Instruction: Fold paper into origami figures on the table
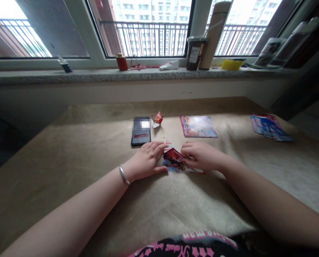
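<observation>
A partly folded sheet of printed paper (pixel 172 157), red, white and blue, lies on the beige cloth-covered table (pixel 68 153) in front of me. My left hand (pixel 146 160), with a silver bangle on the wrist, presses on the paper's left side with curled fingers. My right hand (pixel 202 156) pinches the paper's right edge, fingers closed on a fold. A dark phone (pixel 141 131) lies just beyond my left hand.
A small folded red paper piece (pixel 157 119) sits beside the phone. A flat printed sheet (pixel 198 126) lies further right, more sheets (pixel 270 127) at the far right. The windowsill (pixel 95 75) holds a red cup (pixel 121 62), a jar (pixel 195 53), a yellow tape roll (pixel 232 64).
</observation>
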### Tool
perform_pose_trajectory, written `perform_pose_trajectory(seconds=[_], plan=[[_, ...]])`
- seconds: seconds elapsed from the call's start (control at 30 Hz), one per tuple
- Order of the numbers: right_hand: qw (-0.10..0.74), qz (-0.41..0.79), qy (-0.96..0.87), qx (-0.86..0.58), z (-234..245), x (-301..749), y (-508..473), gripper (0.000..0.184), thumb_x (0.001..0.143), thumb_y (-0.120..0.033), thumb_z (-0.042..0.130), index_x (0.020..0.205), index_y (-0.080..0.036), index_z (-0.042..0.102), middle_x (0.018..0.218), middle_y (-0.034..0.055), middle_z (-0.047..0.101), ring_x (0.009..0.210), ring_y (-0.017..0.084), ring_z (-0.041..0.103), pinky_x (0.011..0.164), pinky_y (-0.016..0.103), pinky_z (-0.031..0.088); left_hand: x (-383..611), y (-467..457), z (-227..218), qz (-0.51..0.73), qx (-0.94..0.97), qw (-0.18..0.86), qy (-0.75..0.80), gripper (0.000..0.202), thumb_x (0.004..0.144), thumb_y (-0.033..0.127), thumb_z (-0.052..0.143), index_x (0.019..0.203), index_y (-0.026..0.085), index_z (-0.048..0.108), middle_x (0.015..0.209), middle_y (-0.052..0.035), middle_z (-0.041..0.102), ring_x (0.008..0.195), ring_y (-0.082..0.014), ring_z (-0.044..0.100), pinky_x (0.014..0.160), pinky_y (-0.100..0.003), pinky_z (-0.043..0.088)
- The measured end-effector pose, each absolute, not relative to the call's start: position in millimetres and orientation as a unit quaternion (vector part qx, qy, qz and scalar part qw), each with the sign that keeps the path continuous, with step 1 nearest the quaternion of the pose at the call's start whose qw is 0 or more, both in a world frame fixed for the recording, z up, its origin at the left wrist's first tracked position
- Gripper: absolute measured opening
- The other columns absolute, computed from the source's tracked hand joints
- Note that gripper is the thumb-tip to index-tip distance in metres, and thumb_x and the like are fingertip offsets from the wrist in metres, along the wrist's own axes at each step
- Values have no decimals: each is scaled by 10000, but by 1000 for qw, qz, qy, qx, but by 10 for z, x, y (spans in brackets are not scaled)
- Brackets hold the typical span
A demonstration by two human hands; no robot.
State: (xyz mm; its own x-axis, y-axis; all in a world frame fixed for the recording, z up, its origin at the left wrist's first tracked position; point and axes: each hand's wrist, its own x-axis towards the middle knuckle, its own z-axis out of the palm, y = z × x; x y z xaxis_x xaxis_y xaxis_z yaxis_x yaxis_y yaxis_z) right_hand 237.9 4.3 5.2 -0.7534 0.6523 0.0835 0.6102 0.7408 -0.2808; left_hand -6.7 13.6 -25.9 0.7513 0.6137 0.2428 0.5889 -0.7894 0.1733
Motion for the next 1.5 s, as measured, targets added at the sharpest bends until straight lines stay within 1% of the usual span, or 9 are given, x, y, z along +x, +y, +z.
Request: perform_pose_trajectory(seconds=[0.2,0.33,0.43,0.5,0.6,0.77,1.07,1.27,1.5], plan=[[83,198,-890,-402,34,2468,124,191,842,-240,474,675,-170,535,712,30,567,654,126,483,598,239,350,-61,115,-250,131,927,51,349,599,765,551,617,1165,148,424,1263,-144,458,1184,-278,441,1035,-416,356],[80,219,-853,-468,5,2518,166,215,831,-294,481,653,-179,515,658,9,555,586,116,451,539,236,317,-51,110,-222,103,933,34,343,579,802,546,574,1224,174,436,1288,-118,442,1202,-277,416,1052,-427,329],[81,210,-839,-496,-13,2554,183,218,820,-319,485,658,-180,529,654,4,563,577,115,454,529,236,307,-42,107,-197,90,942,25,324,559,837,528,537,1311,262,402,1313,-79,423,1198,-266,415,1054,-439,317],[75,204,-833,-508,-21,2579,193,222,816,-332,482,661,-183,536,646,1,566,568,114,458,522,236,297,-42,107,-190,98,941,20,322,576,837,534,532,1337,289,386,1349,-83,380,1201,-272,410,1044,-447,324],[61,192,-830,-520,-29,2624,219,238,814,-348,480,648,-186,533,625,0,567,556,115,460,520,239,293,-50,110,-194,103,941,14,321,573,831,535,539,1330,282,417,1376,-102,338,1215,-288,395,1036,-458,331],[43,180,-828,-530,-47,2695,274,265,819,-367,471,637,-185,535,616,10,581,566,120,484,533,241,315,-62,122,-211,98,948,3,302,495,868,521,486,1307,294,464,1368,-91,366,1206,-293,393,1034,-470,323],[6,118,-784,-609,-10,2686,242,248,783,-383,517,631,-206,601,592,8,611,486,106,456,449,246,259,-50,106,-172,75,953,-9,295,487,897,495,436,1336,283,432,1363,-64,424,1214,-265,392,1041,-440,306],[-25,55,-794,-605,27,2680,231,261,776,-397,522,648,-205,644,651,38,657,519,124,500,441,250,247,-44,114,-161,81,955,0,286,570,860,581,459,1325,251,443,1392,-49,430,1233,-269,386,1040,-444,310],[-35,33,-802,-595,23,2666,224,278,805,-386,477,674,-211,649,712,48,677,594,153,558,442,255,243,-40,114,-111,80,957,11,279,644,798,618,532,1314,240,456,1379,-61,455,1234,-279,405,1032,-441,337]])
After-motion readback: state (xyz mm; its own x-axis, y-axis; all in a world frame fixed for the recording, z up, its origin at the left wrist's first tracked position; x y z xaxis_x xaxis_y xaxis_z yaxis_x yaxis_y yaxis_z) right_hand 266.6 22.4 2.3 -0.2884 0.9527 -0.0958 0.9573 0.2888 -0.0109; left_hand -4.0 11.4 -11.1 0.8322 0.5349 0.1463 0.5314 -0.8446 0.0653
